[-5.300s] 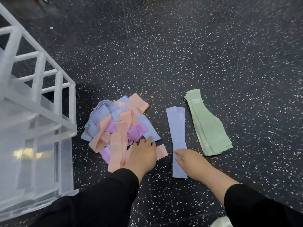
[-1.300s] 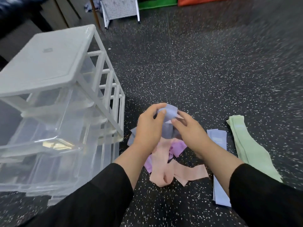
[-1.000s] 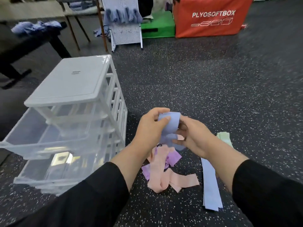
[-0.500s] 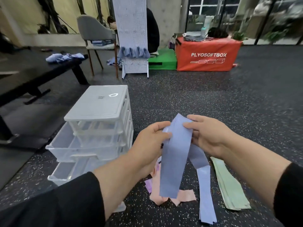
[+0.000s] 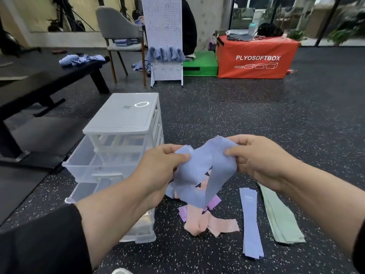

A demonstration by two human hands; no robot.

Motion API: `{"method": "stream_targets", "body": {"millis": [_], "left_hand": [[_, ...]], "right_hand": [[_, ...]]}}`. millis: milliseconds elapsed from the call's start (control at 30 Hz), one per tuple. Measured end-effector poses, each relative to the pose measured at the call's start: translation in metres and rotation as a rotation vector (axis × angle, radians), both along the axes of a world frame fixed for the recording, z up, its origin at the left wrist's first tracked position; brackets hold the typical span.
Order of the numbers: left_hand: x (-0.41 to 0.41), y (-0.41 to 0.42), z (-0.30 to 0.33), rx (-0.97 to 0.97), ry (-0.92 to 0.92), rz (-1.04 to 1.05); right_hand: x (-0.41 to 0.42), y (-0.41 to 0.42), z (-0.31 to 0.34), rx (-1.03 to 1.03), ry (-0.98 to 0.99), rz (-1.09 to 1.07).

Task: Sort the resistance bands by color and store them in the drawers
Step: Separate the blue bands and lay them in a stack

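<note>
A flat lavender-blue elastic resistance band (image 5: 203,175), half a second ago hanging straight, is now spread into an open loop and pinched at chest height between the left hand (image 5: 160,167) and right hand (image 5: 258,157), evidently being untwisted for the sorted blue strip pile (image 5: 250,224).

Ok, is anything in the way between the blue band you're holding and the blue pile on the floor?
Nothing visible. Both hands, left and right, pinch the blue band above the mixed heap. The blue pile lies flat to the right of it, beside the green pile, with bare floor around.
</note>
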State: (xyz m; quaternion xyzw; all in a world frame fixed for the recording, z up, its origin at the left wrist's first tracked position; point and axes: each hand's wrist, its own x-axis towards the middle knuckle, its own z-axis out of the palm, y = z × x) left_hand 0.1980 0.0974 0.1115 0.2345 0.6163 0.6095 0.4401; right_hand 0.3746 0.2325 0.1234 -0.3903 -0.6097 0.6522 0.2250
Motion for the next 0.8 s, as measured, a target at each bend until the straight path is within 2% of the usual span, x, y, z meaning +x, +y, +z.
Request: {"method": "stream_targets", "body": {"millis": [167, 333, 400, 500, 600, 800], "left_hand": [[0.003, 0.005, -0.005, -0.003, 0.024, 0.034], [0.0, 0.005, -0.008, -0.034, 0.041, 0.044], [0.0, 0.005, -0.01, -0.045, 0.07, 0.051], [-0.003, 0.007, -0.015, -0.053, 0.16, 0.094], [-0.009, 0.008, -0.02, -0.069, 0.219, 0.14], [-0.016, 0.014, -0.022, -0.029, 0.217, 0.225]], "right_hand": [[-0.007, -0.001, -0.005, -0.207, 0.177, -0.004], [-0.009, -0.001, -0.012, -0.143, 0.026, 0.007], [-0.009, -0.002, -0.015, -0.029, -0.037, 0.005], [-0.01, 0.0, -0.015, 0.278, -0.179, -0.029], [-0.011, 0.0, -0.01, 0.371, -0.212, -0.077], [-0.012, -0.002, -0.008, 0.545, -0.25, -0.087]]}}
